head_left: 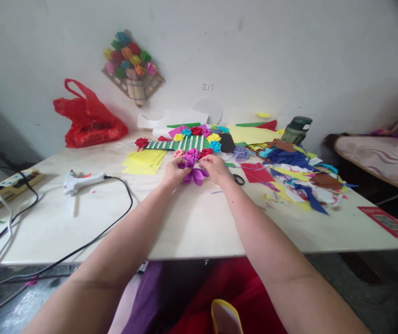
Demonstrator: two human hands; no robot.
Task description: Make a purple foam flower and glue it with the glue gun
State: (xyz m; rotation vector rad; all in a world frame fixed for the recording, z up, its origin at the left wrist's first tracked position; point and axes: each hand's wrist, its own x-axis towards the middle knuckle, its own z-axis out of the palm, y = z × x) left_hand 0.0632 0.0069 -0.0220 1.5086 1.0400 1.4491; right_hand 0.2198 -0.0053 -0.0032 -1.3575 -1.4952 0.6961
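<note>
A purple paper flower (196,175) with pointed petals is held between my two hands over the front middle of the table. My left hand (177,170) pinches its left side. On the other side, the fingers of my right hand (214,168) close on its upper right edge. Just behind lies a green craft piece (185,144) with white stripes, edged by paper roses in several colours, among them a red rose (141,142) at its left tip. Yellow paper sheets (146,161) lie left of my hands. The fingertips partly hide the flower's centre.
A white glue gun (84,182) with a black cord lies left, near a power strip (7,192). Paper scraps (299,171), scissors (238,179) and a dark green bottle (296,130) are on the right. A red plastic bag (91,120) stands at the back left.
</note>
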